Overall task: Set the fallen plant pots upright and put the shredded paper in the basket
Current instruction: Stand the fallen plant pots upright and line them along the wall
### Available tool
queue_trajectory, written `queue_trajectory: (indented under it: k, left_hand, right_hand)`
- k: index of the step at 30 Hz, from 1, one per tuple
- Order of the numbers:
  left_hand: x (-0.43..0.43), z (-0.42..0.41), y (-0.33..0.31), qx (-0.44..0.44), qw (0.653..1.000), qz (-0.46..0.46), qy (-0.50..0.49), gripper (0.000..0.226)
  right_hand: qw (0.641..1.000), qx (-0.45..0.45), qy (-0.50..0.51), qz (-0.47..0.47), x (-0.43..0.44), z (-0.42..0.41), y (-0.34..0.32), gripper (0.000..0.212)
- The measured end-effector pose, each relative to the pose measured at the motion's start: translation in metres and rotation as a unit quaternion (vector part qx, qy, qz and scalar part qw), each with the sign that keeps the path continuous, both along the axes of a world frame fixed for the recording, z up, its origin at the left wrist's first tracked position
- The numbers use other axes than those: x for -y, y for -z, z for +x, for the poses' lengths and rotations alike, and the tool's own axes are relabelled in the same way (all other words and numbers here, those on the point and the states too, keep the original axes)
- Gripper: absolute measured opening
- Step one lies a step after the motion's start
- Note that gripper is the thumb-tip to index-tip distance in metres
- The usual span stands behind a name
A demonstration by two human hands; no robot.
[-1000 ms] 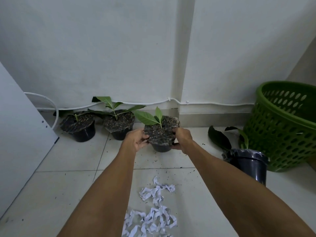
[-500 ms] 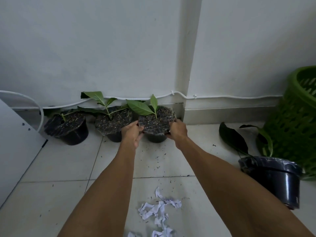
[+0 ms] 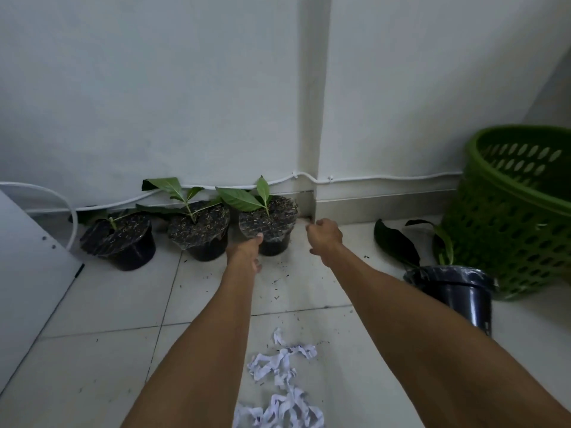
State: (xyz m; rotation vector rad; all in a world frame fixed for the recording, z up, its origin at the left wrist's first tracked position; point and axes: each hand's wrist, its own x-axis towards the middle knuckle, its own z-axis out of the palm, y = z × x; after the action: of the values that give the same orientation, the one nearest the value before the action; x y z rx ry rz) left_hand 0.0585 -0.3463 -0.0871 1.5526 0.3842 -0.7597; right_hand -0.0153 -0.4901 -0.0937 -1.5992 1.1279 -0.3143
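Now the left hand (image 3: 245, 253) and right hand (image 3: 324, 236), fingers loosely curled and empty, flank the third upright pot (image 3: 268, 225) by the wall. Next, likely the tipped pot (image 3: 457, 288) near the basket (image 3: 519, 217).

Tiled floor (image 3: 102, 304) with four pots (image 3: 265, 233), green basket (image 3: 506, 242), shredded paper (image 3: 278, 393).

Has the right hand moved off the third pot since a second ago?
Yes. The right hand has let go and pulled right, away from the third pot, toward the wall corner; the pot stands by its neighbour.
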Motion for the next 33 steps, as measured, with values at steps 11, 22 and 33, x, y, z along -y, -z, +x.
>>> queue_trajectory:
  k: [11,22,33]
  left_hand:
    - [0.084,-0.139,-0.048,0.035,0.963,0.056,0.261,0.047]
    - [0.152,-0.224,-0.043,0.022,0.927,0.087,0.365,0.067]
    - [0.15,-0.221,-0.023,0.023,0.956,0.068,0.285,0.042]
  right_hand:
    - [0.962,-0.156,0.081,-0.208,0.061,-0.176,-0.071,0.037]
    - [0.954,-0.245,0.059,-0.164,0.09,-0.26,-0.039,0.055]
    - [0.97,-0.175,0.142,-0.093,0.101,-0.247,-0.03,0.043]
